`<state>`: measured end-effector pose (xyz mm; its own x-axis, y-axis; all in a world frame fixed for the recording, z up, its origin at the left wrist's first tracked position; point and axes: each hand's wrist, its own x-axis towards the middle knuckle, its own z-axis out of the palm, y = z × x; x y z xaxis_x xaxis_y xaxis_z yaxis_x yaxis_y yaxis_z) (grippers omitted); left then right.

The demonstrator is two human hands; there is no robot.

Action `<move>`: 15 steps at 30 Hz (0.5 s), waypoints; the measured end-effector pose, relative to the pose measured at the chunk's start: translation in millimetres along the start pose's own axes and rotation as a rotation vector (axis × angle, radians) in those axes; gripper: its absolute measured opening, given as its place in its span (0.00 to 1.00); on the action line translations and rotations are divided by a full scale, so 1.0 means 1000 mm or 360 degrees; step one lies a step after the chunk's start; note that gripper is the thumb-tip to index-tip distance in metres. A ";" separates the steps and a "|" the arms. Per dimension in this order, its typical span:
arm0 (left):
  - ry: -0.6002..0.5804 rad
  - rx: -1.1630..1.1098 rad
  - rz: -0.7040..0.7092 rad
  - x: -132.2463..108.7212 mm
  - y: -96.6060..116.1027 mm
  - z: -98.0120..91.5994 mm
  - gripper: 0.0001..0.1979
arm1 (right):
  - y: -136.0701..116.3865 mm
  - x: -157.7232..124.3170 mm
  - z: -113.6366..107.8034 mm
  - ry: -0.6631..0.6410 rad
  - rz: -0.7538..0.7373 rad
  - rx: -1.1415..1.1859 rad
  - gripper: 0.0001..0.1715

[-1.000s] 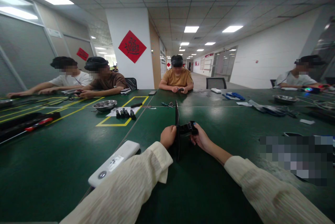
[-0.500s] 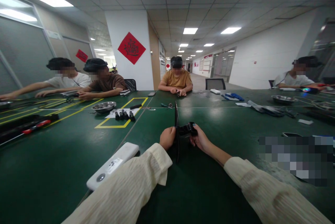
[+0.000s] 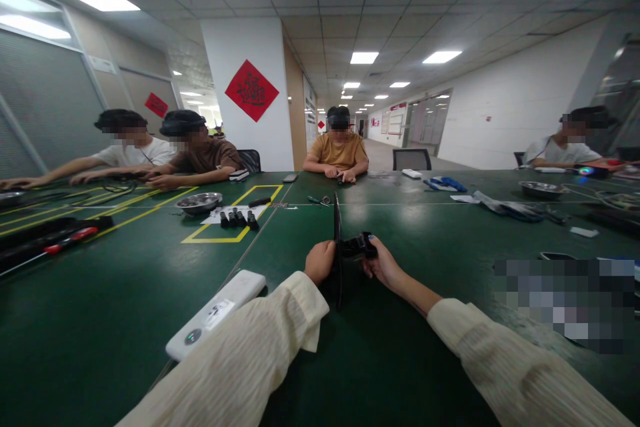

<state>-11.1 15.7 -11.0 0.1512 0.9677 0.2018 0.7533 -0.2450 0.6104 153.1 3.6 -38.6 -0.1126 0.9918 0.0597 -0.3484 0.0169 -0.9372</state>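
Held upright and nearly edge-on to me is a thin black panel (image 3: pixel 339 287) above the green table. My left hand (image 3: pixel 320 263) is closed on its left side, fingers partly hidden behind the wrist and panel. From the panel's right face sticks out a chunky black bracket-like piece (image 3: pixel 354 247); whether the two are fixed together I cannot tell. My right hand (image 3: pixel 384 264) grips the outer end of that piece, thumb on top. Beside my left forearm lies a white power-bank-like box (image 3: pixel 216 315) with a label and a round display.
Several short black cylindrical parts (image 3: pixel 240 218) stand on white paper near a metal bowl (image 3: pixel 199 203). Ahead sits a co-worker (image 3: pixel 336 150); others sit left and right. A screwdriver-like red-and-black tool (image 3: pixel 70 240) lies left. Gloves (image 3: pixel 510 207) and another bowl (image 3: pixel 541 190) lie right.
My hands, the panel and the black piece stay practically where they were. At the far left, a co-worker's head and arms have shifted slightly.
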 end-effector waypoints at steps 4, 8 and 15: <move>-0.0021 0.0024 0.0038 0.001 -0.002 0.001 0.19 | 0.000 0.000 0.000 0.0006 0.0002 0.0006 0.16; -0.0026 0.0087 0.0082 0.004 -0.007 0.004 0.18 | -0.001 0.000 0.000 -0.0001 0.0017 -0.0008 0.15; -0.0031 0.0112 0.0102 0.004 -0.008 0.004 0.18 | -0.001 -0.001 0.000 -0.0018 0.0008 0.0005 0.16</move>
<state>-14.4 22.2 -18.1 0.2124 0.9512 0.2236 0.7846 -0.3025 0.5412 153.7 2.6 -37.7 -0.1249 0.9904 0.0590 -0.3505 0.0116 -0.9365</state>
